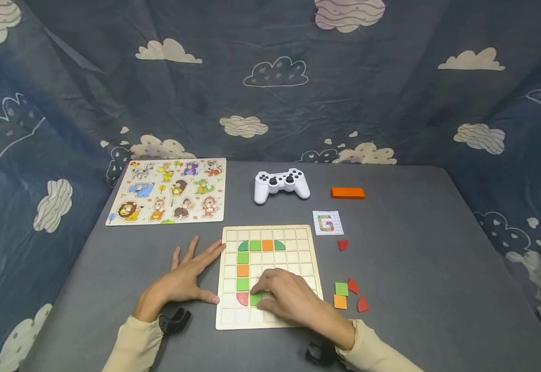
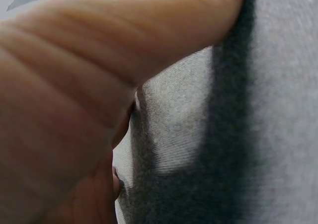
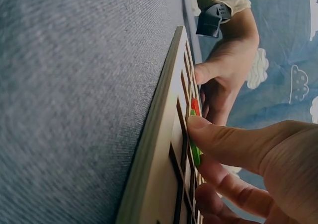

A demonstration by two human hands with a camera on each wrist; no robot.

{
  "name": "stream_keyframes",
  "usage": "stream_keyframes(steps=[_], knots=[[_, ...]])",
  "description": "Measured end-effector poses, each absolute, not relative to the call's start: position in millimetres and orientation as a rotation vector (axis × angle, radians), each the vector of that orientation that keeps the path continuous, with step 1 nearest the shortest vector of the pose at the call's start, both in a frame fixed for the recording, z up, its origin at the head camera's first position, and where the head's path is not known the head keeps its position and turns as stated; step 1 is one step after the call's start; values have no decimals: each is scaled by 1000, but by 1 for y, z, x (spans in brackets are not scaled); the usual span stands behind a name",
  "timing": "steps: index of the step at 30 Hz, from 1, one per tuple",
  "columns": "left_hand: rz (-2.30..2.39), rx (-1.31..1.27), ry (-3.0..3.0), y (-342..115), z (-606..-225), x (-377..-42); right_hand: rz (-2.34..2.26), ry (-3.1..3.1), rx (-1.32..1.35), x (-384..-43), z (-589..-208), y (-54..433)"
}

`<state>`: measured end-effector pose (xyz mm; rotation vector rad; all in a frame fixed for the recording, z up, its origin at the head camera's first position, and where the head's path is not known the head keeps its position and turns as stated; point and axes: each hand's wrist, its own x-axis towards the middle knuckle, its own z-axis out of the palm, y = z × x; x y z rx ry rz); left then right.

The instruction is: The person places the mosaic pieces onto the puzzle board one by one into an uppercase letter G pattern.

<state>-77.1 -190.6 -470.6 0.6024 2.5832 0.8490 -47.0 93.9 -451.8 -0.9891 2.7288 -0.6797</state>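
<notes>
A wooden grid board (image 1: 270,323) lies in the middle of the table with green, orange and dark green tiles in its upper row and left column. My right hand (image 1: 293,299) is over its lower part, thumb and index finger pinching a light green square tile (image 3: 195,149) at the board's surface. Just left of that tile sits a red rounded tile (image 1: 242,298). My left hand (image 1: 184,279) lies with fingers spread, its fingertips and thumb touching the board's left edge. In the left wrist view, the thumb (image 2: 124,35) fills much of the picture and hides the board.
Right of the board are a green square (image 1: 341,289), an orange square (image 1: 340,301), several red rounded pieces (image 1: 362,304) and a pattern card (image 1: 328,223). Farther back are an animal puzzle (image 1: 168,191), a white game controller (image 1: 281,185) and an orange block (image 1: 348,193).
</notes>
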Motion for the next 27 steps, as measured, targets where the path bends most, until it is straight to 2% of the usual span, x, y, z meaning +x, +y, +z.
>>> stream_keyframes(steps=[27], knots=[[876, 606, 2588, -190, -468, -80, -631, 2735, -1038, -50, -451, 94]])
